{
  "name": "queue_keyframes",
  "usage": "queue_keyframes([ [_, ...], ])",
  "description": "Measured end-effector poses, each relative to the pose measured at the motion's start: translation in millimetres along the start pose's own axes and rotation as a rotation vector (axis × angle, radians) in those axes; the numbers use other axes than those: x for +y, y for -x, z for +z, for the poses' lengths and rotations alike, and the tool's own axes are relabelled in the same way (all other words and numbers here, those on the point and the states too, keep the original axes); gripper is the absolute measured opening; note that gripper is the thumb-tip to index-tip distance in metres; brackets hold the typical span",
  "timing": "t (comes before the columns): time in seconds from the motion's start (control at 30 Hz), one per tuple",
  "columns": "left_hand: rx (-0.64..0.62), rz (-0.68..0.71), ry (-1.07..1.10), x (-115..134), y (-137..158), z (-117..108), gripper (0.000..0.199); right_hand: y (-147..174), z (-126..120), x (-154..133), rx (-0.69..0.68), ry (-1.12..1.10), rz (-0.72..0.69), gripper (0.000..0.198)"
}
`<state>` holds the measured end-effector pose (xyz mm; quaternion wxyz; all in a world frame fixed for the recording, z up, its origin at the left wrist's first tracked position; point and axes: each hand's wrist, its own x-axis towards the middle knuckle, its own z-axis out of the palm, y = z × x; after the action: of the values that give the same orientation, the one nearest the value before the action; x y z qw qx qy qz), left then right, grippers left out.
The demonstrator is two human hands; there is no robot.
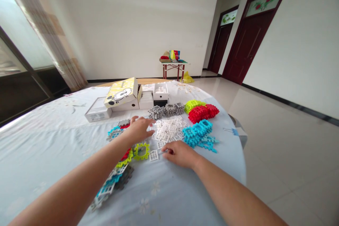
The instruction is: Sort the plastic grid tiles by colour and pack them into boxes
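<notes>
"What is largest beneath the grips?"
"The round tabletop (60, 144), in pale-blue floral cloth."
"Next?"
"The loose heap of white plastic lattice pieces (170, 129), just right of the left grip (140, 129) and beyond the right grip (182, 153)."
"How are those?"
"The left is palm-down, fingers spread near the heap's edge; the right is curled, and I can't tell whether it pinches anything."
"Smaller still?"
"A lime-green toothed plastic frame (136, 155), nearer the wearer than the left grip; then one white plastic window piece (153, 155), flat, just left of the right grip."
</notes>
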<state>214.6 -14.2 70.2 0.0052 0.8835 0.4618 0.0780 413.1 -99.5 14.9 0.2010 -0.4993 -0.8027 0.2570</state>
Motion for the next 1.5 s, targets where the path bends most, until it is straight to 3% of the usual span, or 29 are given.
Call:
queue_keyframes([
  [0.13,0.073,0.018,0.047,11,-1,-7,0.042,0,-2,-1,-0.001,0.006,-0.012,0.026],
  [0.37,-0.190,0.142,0.065,33,28,-11,0.045,1,0,0,0.001,-0.019,0.000,0.026],
  [0.63,-0.182,0.170,-0.045,35,39,3,0.022,0,0,1,0.000,-0.041,-0.004,0.025],
  [0.9,-0.247,0.179,-0.026,41,41,2,0.033,1,0,1,-0.007,-0.042,-0.006,0.026],
  [1.0,-0.190,0.192,0.005,40,36,2,0.029,1,0,1,-0.003,-0.035,-0.007,0.026],
  [1.17,0.119,0.103,0.080,33,10,-8,0.034,0,-1,0,0.002,0.021,-0.020,0.027],
  [1.23,0.162,0.079,0.102,30,1,-14,0.039,-1,-2,0,-0.001,0.026,-0.023,0.028],
  [1.37,0.078,0.061,0.090,25,3,-22,0.039,0,-2,-1,-0.001,0.018,-0.030,0.028],
  [1.5,-0.060,0.074,0.012,20,27,-15,0.039,2,-2,-1,0.004,-0.006,-0.024,0.027],
])
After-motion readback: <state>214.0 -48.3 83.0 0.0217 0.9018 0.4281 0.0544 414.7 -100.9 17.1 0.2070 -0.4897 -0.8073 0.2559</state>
